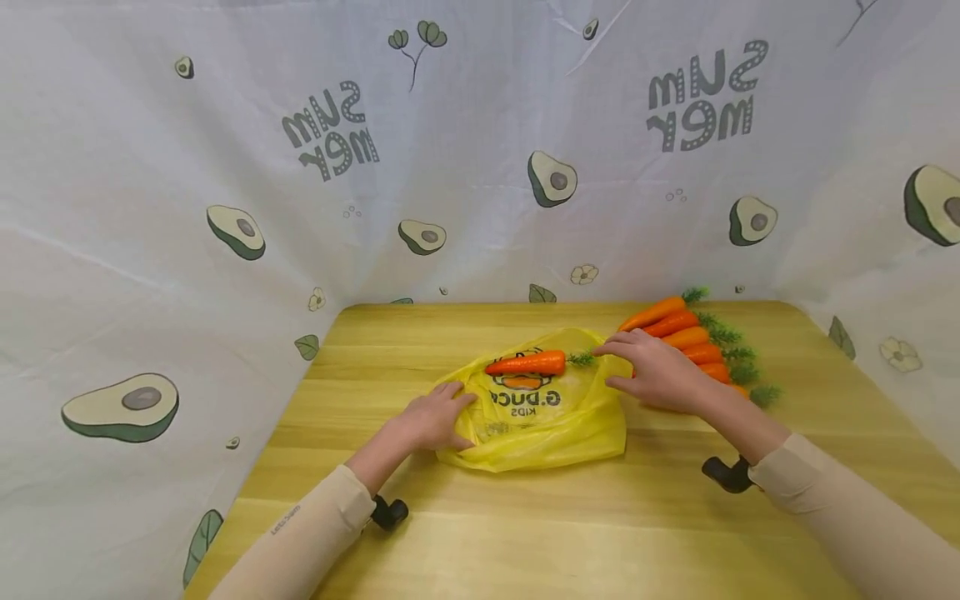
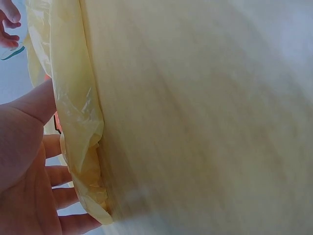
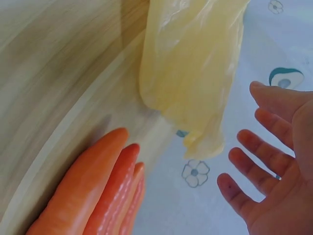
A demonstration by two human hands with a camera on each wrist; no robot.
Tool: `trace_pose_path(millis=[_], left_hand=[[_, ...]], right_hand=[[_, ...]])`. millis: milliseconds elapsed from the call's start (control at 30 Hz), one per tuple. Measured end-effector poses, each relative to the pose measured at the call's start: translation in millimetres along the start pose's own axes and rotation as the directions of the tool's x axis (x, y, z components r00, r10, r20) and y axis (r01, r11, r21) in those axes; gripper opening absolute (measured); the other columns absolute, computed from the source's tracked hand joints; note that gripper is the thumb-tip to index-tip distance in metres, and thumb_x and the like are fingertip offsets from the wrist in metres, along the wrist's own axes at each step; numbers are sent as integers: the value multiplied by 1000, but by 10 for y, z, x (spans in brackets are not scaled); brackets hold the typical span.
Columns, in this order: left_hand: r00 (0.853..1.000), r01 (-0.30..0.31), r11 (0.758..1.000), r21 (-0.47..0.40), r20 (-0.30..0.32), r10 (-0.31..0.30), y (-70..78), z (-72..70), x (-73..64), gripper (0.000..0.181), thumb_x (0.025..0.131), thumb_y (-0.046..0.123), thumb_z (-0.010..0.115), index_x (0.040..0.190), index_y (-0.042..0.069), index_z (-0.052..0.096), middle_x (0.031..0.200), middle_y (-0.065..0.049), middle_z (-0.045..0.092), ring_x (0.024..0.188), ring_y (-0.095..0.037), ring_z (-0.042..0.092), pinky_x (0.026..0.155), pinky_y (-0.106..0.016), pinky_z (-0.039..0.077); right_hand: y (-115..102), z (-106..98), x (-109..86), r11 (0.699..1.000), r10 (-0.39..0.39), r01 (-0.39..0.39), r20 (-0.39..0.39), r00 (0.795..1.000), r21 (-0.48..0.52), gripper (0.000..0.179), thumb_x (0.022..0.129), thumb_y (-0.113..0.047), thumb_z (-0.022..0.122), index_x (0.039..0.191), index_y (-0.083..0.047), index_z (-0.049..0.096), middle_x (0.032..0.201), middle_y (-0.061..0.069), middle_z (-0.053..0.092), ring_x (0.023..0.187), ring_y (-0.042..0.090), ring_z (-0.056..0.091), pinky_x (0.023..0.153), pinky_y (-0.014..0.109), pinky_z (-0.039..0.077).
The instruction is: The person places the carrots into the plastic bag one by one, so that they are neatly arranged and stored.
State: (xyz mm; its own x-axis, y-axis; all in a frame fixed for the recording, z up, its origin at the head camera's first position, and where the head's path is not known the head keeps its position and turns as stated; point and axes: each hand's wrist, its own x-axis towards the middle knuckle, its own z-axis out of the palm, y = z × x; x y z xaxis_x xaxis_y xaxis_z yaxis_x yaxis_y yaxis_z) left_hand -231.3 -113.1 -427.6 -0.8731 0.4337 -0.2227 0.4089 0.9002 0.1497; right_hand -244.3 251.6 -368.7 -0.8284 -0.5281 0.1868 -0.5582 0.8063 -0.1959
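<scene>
Bag (image 1: pixel 558 442): thin yellow plastic film, glossy, creased, crumpled at its rim, dark print across the middle. One carrot (image 1: pixel 527 363) lay across the print; shiny orange skin, tapered tip to the left, feathery green top (image 1: pixel 580 359) to the right. More carrots (image 1: pixel 684 338) lay side by side to the right of the bag, smooth to slightly ridged. Table (image 1: pixel 525 533): pale wood grain.

My left hand (image 1: pixel 433 418) was at the bag's left edge, thumb and fingers apart and only lightly bent, fingers against the film. My right hand (image 1: pixel 663 371) was held open, fingers spread, holding nothing, near the carrot's green top; the right wrist view showed its fingers clear of the film.
</scene>
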Motion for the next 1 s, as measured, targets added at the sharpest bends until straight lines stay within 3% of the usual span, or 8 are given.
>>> trace_pose_path(millis=[133, 367, 700, 867, 1000], left_hand=[[1000, 3, 1000, -6, 6, -3, -2, 19, -3, 84, 85, 51, 77, 155, 20, 41, 164, -11, 28, 151, -31, 28, 110, -56, 42], [1000, -8, 1000, -8, -11, 8, -2, 3, -3, 84, 85, 50, 77, 155, 19, 42, 164, -12, 29, 151, -31, 29, 107, -59, 43], [1000, 1, 1000, -14, 2, -1, -9, 38, -2, 84, 86, 50, 77, 155, 20, 41, 165, -11, 28, 151, -30, 28, 108, -63, 41], [1000, -6, 1000, -12, -5, 6, -16, 51, 12, 82, 86, 50, 76, 155, 20, 41, 164, -11, 28, 151, -30, 28, 107, -63, 41], [1000, -3, 1000, -12, 2, 3, -4, 31, 7, 82, 86, 51, 76, 154, 20, 41, 164, -10, 28, 151, -30, 28, 107, -63, 42]], right_hand=[[49, -32, -90, 1000, 22, -22, 13, 1000, 22, 40, 89, -19, 76, 127, -11, 68, 137, 21, 59, 129, 45, 50, 99, 64, 46], [194, -114, -246, 1000, -5, 5, -26, 1000, 7, 40, 88, -18, 78, 125, -7, 69, 126, 16, 65, 119, 41, 57, 92, 58, 51], [347, -148, -474, 999, 48, -49, -14, 999, -9, 53, 84, -41, 81, 125, -10, 70, 127, 18, 66, 119, 43, 56, 93, 63, 49], [428, -159, -523, 997, 49, -50, -29, 998, -53, 42, 87, -28, 79, 124, -9, 70, 125, 17, 68, 117, 43, 57, 92, 63, 48], [484, -202, -535, 995, 56, -57, -20, 998, -77, 44, 87, -19, 79, 128, -6, 68, 127, 19, 67, 117, 45, 57, 93, 65, 47]])
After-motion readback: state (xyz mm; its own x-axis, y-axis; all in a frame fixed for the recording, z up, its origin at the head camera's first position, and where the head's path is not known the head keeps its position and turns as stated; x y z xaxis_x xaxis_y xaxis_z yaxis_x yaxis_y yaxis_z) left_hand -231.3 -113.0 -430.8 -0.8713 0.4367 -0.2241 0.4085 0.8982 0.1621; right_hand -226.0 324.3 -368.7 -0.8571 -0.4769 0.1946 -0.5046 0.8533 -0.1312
